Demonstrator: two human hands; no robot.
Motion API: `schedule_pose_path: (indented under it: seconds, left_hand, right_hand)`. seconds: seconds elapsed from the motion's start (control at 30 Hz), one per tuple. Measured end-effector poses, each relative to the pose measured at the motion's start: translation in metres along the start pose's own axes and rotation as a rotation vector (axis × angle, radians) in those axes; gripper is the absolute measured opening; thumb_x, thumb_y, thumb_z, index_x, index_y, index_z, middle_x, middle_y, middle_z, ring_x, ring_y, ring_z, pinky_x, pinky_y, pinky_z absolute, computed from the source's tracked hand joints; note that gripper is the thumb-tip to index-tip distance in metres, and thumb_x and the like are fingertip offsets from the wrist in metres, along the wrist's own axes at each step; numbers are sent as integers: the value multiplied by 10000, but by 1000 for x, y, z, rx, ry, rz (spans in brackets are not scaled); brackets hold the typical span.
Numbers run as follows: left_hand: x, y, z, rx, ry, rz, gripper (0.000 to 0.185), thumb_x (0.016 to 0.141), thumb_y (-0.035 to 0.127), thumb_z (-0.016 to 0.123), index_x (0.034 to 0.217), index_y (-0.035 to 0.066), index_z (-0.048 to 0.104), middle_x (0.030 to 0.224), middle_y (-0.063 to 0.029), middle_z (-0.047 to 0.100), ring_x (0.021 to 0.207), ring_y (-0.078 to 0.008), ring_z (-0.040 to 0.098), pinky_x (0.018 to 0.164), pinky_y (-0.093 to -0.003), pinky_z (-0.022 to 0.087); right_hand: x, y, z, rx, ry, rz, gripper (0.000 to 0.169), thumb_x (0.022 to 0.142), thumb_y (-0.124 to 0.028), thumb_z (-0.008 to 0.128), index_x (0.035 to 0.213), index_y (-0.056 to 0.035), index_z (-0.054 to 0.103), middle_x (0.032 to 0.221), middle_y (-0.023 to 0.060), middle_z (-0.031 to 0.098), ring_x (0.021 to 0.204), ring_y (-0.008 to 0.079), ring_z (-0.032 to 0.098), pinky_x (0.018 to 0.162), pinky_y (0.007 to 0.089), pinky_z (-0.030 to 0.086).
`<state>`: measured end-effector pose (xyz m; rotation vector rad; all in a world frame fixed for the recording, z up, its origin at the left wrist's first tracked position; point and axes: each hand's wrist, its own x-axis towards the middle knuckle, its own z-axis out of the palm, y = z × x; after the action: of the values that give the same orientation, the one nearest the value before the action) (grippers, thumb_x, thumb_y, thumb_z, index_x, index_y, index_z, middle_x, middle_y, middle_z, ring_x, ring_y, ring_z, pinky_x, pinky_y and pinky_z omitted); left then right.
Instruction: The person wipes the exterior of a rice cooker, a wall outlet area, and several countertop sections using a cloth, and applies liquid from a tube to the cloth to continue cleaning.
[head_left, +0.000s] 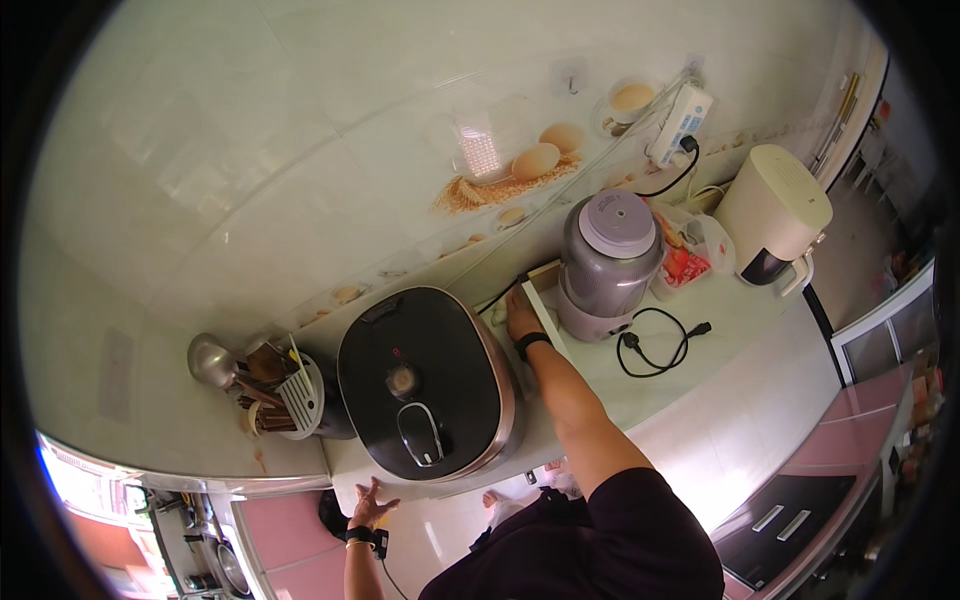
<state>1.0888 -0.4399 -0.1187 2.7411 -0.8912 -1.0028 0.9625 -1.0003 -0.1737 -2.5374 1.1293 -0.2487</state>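
Observation:
My right hand (522, 316) reaches into the narrow gap between the black-topped rice cooker (457, 375) and a shallow white-edged tray or box (546, 311); its fingers are partly hidden against the tray's side. My left hand (369, 506) rests with spread fingers at the counter's front edge, below the cooker, holding nothing. A purple-grey blender-like appliance (611, 270) stands at the tray. In front of it a black power cord (667, 367) lies loosely coiled. Behind the cooker another black cable (495, 300) runs towards my right hand.
A utensil holder (307, 401) with a ladle (214, 361) and chopsticks stands left of the cooker. To the right are a plastic bag (701, 232) with red packaging and a cream air fryer (772, 210). A power strip (681, 124) with a black plug hangs on the tiled wall.

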Motion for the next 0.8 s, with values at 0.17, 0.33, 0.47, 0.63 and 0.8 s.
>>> schedule_pose_path:
  seconds: [0.17,0.33,0.47,0.63,0.8]
  left_hand:
    - [-7,4,-2,-10,-39,-39,1113,622,537,752,1436,56,165,1363,-416,110,1309,-489,196,1048,-411,322]
    - [-3,1,0,20,-44,-20,1117,635,567,735,1448,88,137,1384,-432,20,1342,-483,108,1097,-409,218]
    - [-12,1,3,1,-12,-28,1116,636,580,728,1447,85,142,1378,-440,28,1338,-492,104,1094,-420,219]
    - [-9,8,-2,-22,-14,-6,1112,636,597,719,1445,87,154,1364,-457,39,1333,-507,93,1091,-429,219]
    - [-10,7,-2,-27,-38,-18,1114,632,600,721,1444,86,158,1356,-465,44,1326,-515,106,1088,-428,223]
  right_hand:
    - [-46,-9,-10,-169,-78,-8,536,833,-44,423,1362,-41,341,1495,130,178,1035,399,550,929,446,424]
    - [-115,3,-22,-169,-124,-93,509,816,-69,446,1324,-77,419,1461,85,297,990,435,541,918,439,413]
    - [-166,-6,-42,-109,-138,-139,503,801,-35,442,1301,-95,452,1444,77,331,972,433,540,866,419,444]
    - [-128,-11,-47,-143,-165,-145,482,870,-107,410,1351,-152,402,1471,-7,286,1025,404,520,900,414,428]
    - [-43,-25,-48,-21,-476,-49,480,921,-166,372,1391,-246,318,1459,-56,289,1214,348,394,888,418,472]
